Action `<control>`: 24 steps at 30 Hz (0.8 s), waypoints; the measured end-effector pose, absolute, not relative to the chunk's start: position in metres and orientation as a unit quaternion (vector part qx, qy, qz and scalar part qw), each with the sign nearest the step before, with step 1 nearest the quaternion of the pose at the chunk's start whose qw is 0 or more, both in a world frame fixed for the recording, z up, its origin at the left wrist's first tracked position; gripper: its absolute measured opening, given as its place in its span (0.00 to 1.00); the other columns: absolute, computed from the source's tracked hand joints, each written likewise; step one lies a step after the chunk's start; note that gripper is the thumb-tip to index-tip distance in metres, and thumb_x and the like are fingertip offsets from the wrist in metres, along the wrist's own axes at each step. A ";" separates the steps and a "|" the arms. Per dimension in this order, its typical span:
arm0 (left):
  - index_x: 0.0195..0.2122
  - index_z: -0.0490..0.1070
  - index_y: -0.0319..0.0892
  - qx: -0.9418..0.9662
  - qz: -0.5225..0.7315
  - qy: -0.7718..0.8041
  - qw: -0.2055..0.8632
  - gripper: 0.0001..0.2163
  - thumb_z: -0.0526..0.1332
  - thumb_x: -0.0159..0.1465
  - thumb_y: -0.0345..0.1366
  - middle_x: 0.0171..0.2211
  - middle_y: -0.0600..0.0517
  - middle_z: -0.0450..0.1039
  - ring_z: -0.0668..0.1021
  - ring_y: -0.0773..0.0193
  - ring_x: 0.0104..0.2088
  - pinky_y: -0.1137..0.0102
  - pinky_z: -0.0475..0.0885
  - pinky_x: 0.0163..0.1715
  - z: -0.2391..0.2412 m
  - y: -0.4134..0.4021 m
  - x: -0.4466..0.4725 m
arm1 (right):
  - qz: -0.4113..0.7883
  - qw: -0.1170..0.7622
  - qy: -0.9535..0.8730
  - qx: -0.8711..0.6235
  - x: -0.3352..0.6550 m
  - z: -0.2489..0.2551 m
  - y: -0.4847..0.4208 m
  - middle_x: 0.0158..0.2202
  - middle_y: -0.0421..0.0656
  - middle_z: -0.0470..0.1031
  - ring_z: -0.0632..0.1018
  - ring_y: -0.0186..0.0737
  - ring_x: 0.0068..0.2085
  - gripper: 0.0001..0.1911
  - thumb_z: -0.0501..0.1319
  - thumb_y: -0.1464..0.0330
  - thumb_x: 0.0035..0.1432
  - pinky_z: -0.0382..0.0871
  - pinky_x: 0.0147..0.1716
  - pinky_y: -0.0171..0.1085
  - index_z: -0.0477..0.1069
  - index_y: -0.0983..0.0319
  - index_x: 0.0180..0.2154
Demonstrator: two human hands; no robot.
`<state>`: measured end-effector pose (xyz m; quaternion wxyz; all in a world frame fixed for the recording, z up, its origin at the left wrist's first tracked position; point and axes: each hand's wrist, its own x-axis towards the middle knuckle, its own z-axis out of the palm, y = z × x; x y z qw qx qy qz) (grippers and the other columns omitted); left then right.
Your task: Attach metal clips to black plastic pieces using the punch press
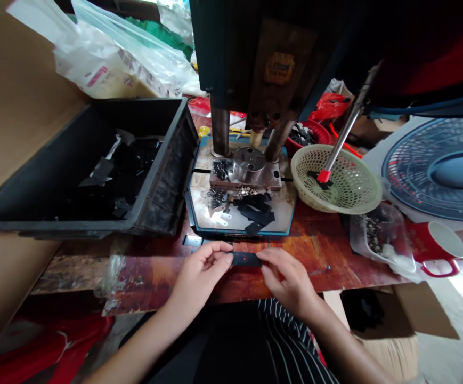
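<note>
Over the front of the wooden table, a small flat black plate (245, 258) with a small hole in it lies between my hands. My left hand (201, 269) pinches its left end between thumb and fingers. At the other end, the fingertips of my right hand (289, 280) close on the plate's edge. Beside my left fingers a shiny flat metal piece (193, 241) rests on the table. Just beyond my hands stands a press, its round steel die (249, 162) bolted on a metal block. Loose black plates (257, 214) and scraps lie on the press base (281, 224).
A deep black bin (161, 186) with dark pieces stands left. To the right are a pale mesh basket (359, 192) under the press's red-tipped lever (345, 125), a clear tub (359, 250) of metal bits, a red mug (427, 242) and a blue fan (451, 165).
</note>
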<state>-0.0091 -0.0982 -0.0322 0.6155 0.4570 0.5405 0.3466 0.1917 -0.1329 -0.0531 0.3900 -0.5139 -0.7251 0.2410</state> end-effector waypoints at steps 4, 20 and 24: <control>0.34 0.73 0.39 0.429 0.327 0.519 0.663 0.12 0.58 0.60 0.43 0.26 0.51 0.76 0.75 0.65 0.27 0.71 0.69 0.30 -0.030 -0.097 -0.008 | 0.319 0.382 -0.651 -0.573 0.189 -0.048 -0.131 0.27 0.42 0.77 0.76 0.37 0.29 0.08 0.59 0.64 0.57 0.70 0.32 0.36 0.74 0.60 0.29; 0.36 0.73 0.41 0.573 0.300 0.563 0.514 0.14 0.54 0.63 0.45 0.23 0.54 0.72 0.74 0.64 0.27 0.71 0.68 0.30 -0.040 -0.097 -0.024 | 0.637 0.458 -0.325 -0.528 0.192 -0.022 -0.096 0.31 0.44 0.78 0.77 0.34 0.28 0.19 0.60 0.57 0.56 0.70 0.28 0.32 0.71 0.64 0.44; 0.41 0.73 0.45 0.686 0.254 0.578 0.362 0.12 0.54 0.64 0.43 0.36 0.51 0.77 0.76 0.61 0.34 0.68 0.68 0.36 -0.050 -0.100 -0.034 | 0.376 0.333 -0.569 -0.651 0.196 -0.048 -0.114 0.34 0.45 0.79 0.78 0.39 0.33 0.16 0.55 0.60 0.61 0.70 0.33 0.37 0.72 0.61 0.45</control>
